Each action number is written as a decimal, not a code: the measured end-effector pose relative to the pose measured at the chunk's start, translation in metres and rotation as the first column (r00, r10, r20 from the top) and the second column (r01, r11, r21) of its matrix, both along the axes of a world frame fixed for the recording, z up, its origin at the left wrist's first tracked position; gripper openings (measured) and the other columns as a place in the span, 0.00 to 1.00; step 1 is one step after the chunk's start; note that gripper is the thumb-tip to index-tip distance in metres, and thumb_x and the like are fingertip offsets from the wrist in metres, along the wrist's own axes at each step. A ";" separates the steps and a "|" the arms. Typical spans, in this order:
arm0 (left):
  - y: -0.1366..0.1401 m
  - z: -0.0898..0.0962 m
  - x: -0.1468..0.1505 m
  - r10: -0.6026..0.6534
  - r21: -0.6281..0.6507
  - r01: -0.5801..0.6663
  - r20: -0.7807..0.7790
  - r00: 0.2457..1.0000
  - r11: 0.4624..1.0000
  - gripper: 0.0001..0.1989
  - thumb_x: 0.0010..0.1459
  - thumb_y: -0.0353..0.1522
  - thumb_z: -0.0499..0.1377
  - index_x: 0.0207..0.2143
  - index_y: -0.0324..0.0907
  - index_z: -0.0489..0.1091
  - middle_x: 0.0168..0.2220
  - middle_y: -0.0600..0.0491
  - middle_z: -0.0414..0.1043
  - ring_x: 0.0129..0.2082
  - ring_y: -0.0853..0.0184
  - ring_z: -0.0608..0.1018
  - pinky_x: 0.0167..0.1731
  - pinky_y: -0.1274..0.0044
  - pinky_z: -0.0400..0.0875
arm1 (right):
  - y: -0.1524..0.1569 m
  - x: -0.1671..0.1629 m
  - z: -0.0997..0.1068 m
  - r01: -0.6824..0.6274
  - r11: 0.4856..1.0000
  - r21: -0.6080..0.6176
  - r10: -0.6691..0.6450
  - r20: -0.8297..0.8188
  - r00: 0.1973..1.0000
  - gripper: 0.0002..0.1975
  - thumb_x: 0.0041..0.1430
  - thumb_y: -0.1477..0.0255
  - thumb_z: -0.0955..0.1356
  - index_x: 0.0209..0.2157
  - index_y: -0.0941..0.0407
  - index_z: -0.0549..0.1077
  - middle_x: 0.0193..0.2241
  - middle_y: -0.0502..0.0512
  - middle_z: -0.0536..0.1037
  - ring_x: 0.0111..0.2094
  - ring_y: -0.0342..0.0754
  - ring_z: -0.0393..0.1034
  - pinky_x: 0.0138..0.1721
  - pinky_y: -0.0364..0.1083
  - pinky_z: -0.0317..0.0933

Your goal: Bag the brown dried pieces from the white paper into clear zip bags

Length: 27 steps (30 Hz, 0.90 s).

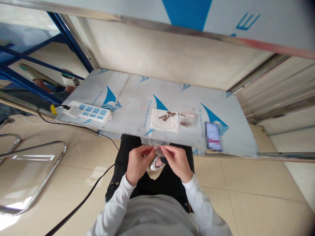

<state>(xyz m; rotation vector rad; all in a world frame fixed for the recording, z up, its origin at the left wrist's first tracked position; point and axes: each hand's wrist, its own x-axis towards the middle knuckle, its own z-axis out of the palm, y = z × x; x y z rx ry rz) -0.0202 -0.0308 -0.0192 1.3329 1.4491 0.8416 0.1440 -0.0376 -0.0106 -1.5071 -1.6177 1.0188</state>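
Just in front of the table's near edge, above my lap, my left hand and my right hand meet fingertip to fingertip. Between them they pinch a small clear plastic bag, each thumb pressed against the forefinger. What the bag contains, if anything, is too small to make out. Beyond my hands, a white square pad lies on the table with several small brown pieces on it. Beside it on the right are clear plastic bags with similar small brown pieces inside.
The table is covered in printed protective film. A white power strip with a plugged-in adapter lies at left, its black cable hanging down. A blurred-out rectangular object lies at right. A metal-framed chair stands at left; a shelf edge hangs above.
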 end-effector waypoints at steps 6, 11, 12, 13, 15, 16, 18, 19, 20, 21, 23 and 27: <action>-0.009 0.020 -0.003 -0.048 0.273 0.193 -0.460 0.886 0.942 0.05 0.52 0.35 0.60 0.30 0.45 0.74 0.32 0.50 0.78 0.34 0.59 0.79 0.36 0.68 0.73 | -0.006 -0.008 -0.007 0.080 0.990 0.112 -0.108 0.265 0.958 0.11 0.61 0.71 0.64 0.46 0.53 0.70 0.32 0.54 0.81 0.31 0.52 0.77 0.34 0.47 0.67; 0.006 0.012 -0.002 -0.202 0.467 0.445 -0.481 0.853 0.764 0.41 0.47 0.38 0.65 0.61 0.41 0.53 0.61 0.39 0.59 0.61 0.50 0.63 0.58 0.58 0.58 | -0.002 -0.010 0.007 0.068 0.996 0.060 -0.078 0.183 0.980 0.07 0.60 0.70 0.64 0.42 0.51 0.66 0.30 0.50 0.81 0.27 0.49 0.76 0.31 0.45 0.67; 0.011 0.007 -0.001 -0.243 0.464 0.480 -0.482 0.842 0.744 0.42 0.47 0.38 0.65 0.62 0.41 0.50 0.60 0.39 0.59 0.60 0.51 0.63 0.59 0.58 0.57 | -0.002 -0.010 0.010 0.054 0.997 0.046 -0.061 0.156 0.986 0.07 0.60 0.70 0.64 0.41 0.51 0.66 0.29 0.50 0.81 0.26 0.49 0.76 0.30 0.44 0.67; 0.014 0.002 0.000 -0.267 0.457 0.493 -0.474 0.839 0.740 0.42 0.47 0.37 0.64 0.62 0.41 0.50 0.58 0.40 0.63 0.59 0.52 0.66 0.59 0.59 0.58 | -0.001 -0.011 0.014 0.041 0.999 0.032 -0.045 0.135 0.990 0.07 0.59 0.71 0.65 0.41 0.51 0.65 0.29 0.49 0.81 0.26 0.48 0.76 0.29 0.44 0.66; 0.019 -0.008 0.002 -0.259 0.440 0.446 -0.422 0.869 0.780 0.34 0.50 0.34 0.62 0.58 0.42 0.54 0.51 0.43 0.69 0.52 0.56 0.72 0.54 0.63 0.65 | 0.001 -0.011 0.018 0.019 1.000 0.021 -0.021 0.105 0.994 0.07 0.59 0.71 0.65 0.39 0.51 0.64 0.28 0.48 0.81 0.25 0.47 0.76 0.29 0.43 0.66; 0.020 -0.011 0.003 -0.230 0.433 0.394 -0.383 0.894 0.811 0.29 0.51 0.33 0.61 0.55 0.42 0.57 0.47 0.44 0.71 0.49 0.58 0.74 0.51 0.65 0.68 | 0.005 -0.010 0.019 0.015 1.000 0.025 -0.017 0.089 0.996 0.07 0.58 0.70 0.65 0.39 0.51 0.64 0.28 0.48 0.81 0.26 0.47 0.75 0.29 0.43 0.66; 0.019 -0.016 0.003 -0.161 0.419 0.288 -0.312 0.936 0.861 0.22 0.54 0.32 0.59 0.51 0.43 0.60 0.42 0.47 0.72 0.42 0.61 0.76 0.44 0.69 0.71 | 0.021 -0.003 0.014 0.033 0.998 0.059 -0.036 0.057 0.998 0.08 0.58 0.68 0.66 0.38 0.52 0.64 0.28 0.49 0.80 0.27 0.46 0.75 0.31 0.42 0.66; 0.017 -0.017 0.002 -0.132 0.412 0.247 -0.287 0.949 0.877 0.20 0.54 0.32 0.58 0.50 0.43 0.60 0.40 0.49 0.72 0.40 0.63 0.77 0.43 0.70 0.71 | 0.034 0.002 0.007 0.060 0.994 0.092 -0.065 0.059 0.996 0.08 0.58 0.67 0.66 0.38 0.53 0.65 0.28 0.50 0.79 0.28 0.46 0.74 0.32 0.43 0.66; 0.016 -0.018 0.001 -0.107 0.406 0.216 -0.274 0.956 0.888 0.19 0.55 0.32 0.58 0.50 0.43 0.60 0.38 0.50 0.72 0.39 0.63 0.77 0.42 0.71 0.71 | 0.050 0.008 -0.001 0.092 0.988 0.128 -0.102 0.080 0.992 0.08 0.57 0.66 0.67 0.38 0.54 0.66 0.30 0.52 0.79 0.30 0.46 0.74 0.33 0.43 0.66; 0.014 -0.018 0.000 -0.086 0.400 0.194 -0.273 0.958 0.896 0.19 0.55 0.32 0.58 0.50 0.43 0.60 0.37 0.50 0.72 0.38 0.63 0.77 0.42 0.71 0.71 | 0.068 0.015 -0.012 0.129 0.977 0.170 -0.152 0.130 0.980 0.08 0.57 0.66 0.66 0.37 0.55 0.67 0.31 0.54 0.78 0.30 0.46 0.73 0.34 0.44 0.67; 0.009 -0.019 -0.003 -0.055 0.393 0.171 -0.289 0.956 0.903 0.20 0.55 0.32 0.58 0.50 0.43 0.60 0.37 0.50 0.72 0.38 0.63 0.77 0.43 0.70 0.71 | 0.106 0.028 -0.036 0.105 0.980 0.171 -0.157 0.331 0.930 0.08 0.55 0.72 0.66 0.38 0.57 0.69 0.36 0.58 0.78 0.33 0.48 0.72 0.37 0.47 0.67; -0.002 -0.022 -0.009 -0.051 0.381 0.174 -0.312 0.949 0.908 0.22 0.54 0.31 0.58 0.51 0.44 0.60 0.39 0.50 0.73 0.40 0.62 0.77 0.42 0.69 0.71 | 0.161 0.041 -0.074 -0.009 0.993 0.121 -0.057 0.529 0.846 0.11 0.50 0.80 0.67 0.38 0.60 0.72 0.43 0.64 0.75 0.45 0.53 0.69 0.49 0.50 0.61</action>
